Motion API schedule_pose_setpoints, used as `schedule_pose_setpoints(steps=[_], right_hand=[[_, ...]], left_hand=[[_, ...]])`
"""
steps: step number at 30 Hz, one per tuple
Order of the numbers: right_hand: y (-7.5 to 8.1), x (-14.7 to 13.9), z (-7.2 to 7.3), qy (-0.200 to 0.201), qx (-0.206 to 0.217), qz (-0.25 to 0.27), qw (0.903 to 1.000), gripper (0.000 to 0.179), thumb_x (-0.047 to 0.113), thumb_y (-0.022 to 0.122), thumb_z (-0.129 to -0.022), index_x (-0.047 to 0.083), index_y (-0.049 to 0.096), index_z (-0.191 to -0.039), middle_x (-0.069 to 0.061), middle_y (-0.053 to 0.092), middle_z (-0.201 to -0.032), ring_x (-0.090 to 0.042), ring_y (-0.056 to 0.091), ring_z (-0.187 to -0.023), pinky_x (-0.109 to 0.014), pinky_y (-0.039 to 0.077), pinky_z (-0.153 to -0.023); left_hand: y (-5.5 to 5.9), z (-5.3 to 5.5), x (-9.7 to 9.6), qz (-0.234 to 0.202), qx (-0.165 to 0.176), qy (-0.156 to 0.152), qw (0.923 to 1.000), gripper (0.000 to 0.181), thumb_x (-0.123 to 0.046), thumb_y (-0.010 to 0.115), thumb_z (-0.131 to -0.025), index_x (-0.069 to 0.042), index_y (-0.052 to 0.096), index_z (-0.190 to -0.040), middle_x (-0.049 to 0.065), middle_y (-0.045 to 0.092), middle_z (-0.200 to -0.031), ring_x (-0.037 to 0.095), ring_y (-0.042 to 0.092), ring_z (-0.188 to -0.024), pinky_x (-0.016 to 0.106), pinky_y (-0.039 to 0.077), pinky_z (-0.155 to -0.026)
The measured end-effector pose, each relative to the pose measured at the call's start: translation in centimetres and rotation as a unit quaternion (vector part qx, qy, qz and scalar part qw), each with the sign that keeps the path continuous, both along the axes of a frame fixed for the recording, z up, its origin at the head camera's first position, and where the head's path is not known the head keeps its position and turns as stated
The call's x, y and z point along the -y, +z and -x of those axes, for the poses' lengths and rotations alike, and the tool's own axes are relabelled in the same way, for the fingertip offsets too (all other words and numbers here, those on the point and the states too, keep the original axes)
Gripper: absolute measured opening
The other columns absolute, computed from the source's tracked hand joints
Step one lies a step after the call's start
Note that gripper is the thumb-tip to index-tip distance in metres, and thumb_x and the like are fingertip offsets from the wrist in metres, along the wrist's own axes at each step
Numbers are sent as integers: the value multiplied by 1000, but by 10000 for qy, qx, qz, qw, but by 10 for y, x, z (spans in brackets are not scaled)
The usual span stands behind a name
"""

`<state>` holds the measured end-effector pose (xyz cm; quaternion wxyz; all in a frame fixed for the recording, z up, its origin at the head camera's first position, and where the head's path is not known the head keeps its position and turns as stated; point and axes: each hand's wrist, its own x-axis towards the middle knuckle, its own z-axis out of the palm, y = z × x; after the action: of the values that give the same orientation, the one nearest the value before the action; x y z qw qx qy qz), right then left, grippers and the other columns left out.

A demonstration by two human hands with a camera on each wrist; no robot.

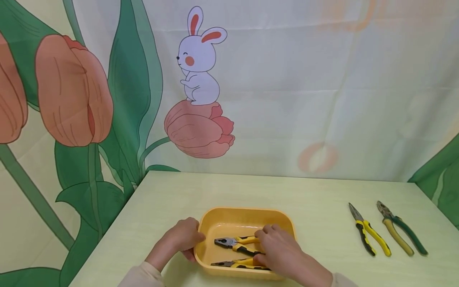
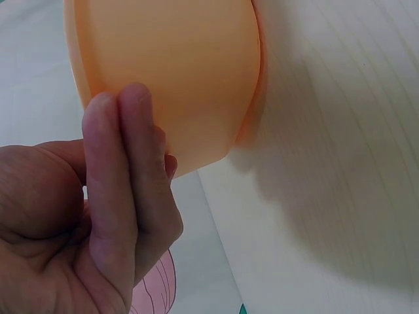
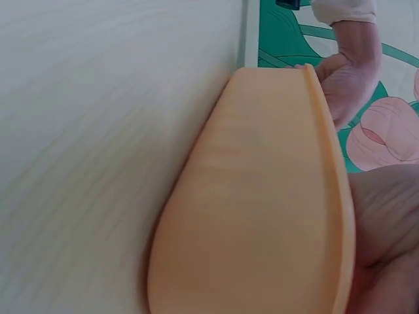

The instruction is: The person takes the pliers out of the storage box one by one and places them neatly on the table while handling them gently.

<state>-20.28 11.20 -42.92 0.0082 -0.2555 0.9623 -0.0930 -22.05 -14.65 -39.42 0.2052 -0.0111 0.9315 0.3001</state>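
Observation:
A yellow-orange plastic tray (image 1: 247, 213) sits near the front of the table. My left hand (image 1: 188, 235) grips its left rim, thumb inside and fingers along the outer wall, as the tray wall (image 2: 183, 72) in the left wrist view shows. Over the tray's right side, my right hand (image 1: 279, 249) holds the yellow-and-black handles of the combination pliers (image 1: 229, 242), fingers behind and thumb in front. Their grey head points left. A second pair of yellow-and-black pliers (image 1: 224, 264) lies along the front wall, its handles partly hidden. In the right wrist view, the tray wall hides the held pliers.
On the table's right side lie needle-nose pliers (image 1: 363, 225) with yellow-and-black handles. Beside them are pliers with green-and-tan handles (image 1: 392, 221). A printed curtain (image 1: 272, 99) with a rabbit and tulips hangs behind the pale table (image 1: 322, 223).

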Motion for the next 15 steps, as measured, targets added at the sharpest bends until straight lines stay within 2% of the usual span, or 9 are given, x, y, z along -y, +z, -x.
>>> schedule_pose_setpoints(steps=[8,15], right_hand=[[-4,1,3,8,9,30,10000,44,33,79,-80,7,65,-112,-4,63,-95,-18,50,-79,-34,47,-69],[-7,0,5,-6,20,0,10000,39,35,76,-82,8,66,-107,-4,62,-92,-19,51,-79,-37,47,-70]], left_hand=[[0,1,-1,10,69,28,10000,10,-11,57,-94,-2,56,-90,12,66,-67,14,64,-45,25,56,-48],[-1,1,-1,16,0,5,10000,10,-11,56,-94,-3,56,-87,12,65,-66,14,64,-44,25,56,-47]])
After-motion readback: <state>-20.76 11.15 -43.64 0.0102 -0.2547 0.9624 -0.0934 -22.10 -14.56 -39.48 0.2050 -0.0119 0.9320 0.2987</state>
